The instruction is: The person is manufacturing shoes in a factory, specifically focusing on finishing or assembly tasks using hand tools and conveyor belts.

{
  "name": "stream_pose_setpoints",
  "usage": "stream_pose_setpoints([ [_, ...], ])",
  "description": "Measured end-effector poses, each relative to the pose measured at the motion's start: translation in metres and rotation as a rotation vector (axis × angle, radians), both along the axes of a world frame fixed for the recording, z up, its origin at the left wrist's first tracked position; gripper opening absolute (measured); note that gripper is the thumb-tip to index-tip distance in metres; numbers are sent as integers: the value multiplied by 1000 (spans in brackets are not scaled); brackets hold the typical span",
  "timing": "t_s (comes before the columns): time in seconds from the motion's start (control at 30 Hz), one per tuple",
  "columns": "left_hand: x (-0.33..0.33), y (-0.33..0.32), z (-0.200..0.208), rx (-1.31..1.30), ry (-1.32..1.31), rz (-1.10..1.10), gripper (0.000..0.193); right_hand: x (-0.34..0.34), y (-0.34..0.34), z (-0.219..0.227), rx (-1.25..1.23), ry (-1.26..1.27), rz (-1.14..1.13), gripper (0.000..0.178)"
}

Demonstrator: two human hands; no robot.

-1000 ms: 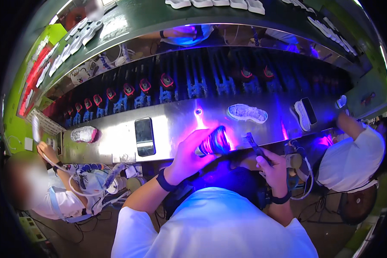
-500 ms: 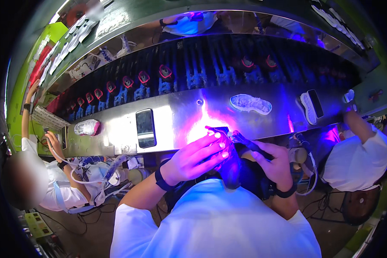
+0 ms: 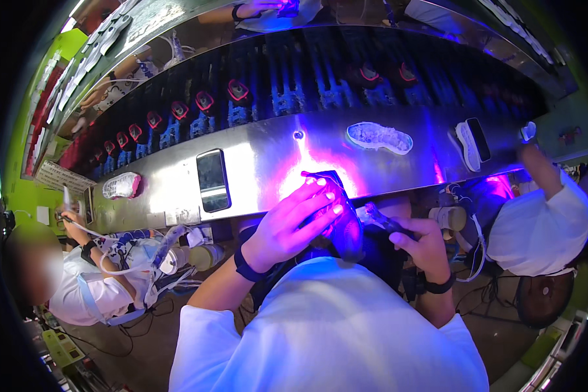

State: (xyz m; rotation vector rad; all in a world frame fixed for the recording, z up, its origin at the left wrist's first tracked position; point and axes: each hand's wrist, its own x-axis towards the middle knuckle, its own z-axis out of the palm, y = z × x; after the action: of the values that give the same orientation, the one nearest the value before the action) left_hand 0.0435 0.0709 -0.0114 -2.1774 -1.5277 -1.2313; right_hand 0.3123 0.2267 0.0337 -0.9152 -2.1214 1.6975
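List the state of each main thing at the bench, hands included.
left hand: gripping dark shoe upper
right hand: gripping brush
dark shoe upper: held, purple-lit
brush: held, bristles toward upper
middle phone: flat, screen dark
right phone: flat, screen dark
middle white sole: lying unheld
right white sole: lying unheld
white-and-pink sole: lying unheld

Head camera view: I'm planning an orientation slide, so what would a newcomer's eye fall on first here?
Probably the pink-violet glow on the metal bench, just beyond the wearer's hands at the centre. There the left hand holds a dark item, while the right hand, to its right, grips a brush-like tool. Next, red-rimmed dark items stand in a row beyond the bench.
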Motion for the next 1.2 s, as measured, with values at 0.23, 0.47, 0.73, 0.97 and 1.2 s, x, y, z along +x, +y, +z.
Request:
stream_pose_setpoints([
  [0.23,3,-13,-9,-57,-157,146,52,-6,-3,-9,62,24,69,36],
  [0.47,7,-16,-24,-164,-301,266,58,0,-3,-26,-70,-27,83,34],
  [0.73,20,1,-27,-297,-276,402,59,19,-3,-58,-75,-28,-37,31],
  [0.97,23,10,-15,-411,-330,423,51,8,4,-42,402,-2,-42,31],
  [1.2,12,8,-12,-482,-471,318,50,1,25,-19,623,-100,114,36],
])
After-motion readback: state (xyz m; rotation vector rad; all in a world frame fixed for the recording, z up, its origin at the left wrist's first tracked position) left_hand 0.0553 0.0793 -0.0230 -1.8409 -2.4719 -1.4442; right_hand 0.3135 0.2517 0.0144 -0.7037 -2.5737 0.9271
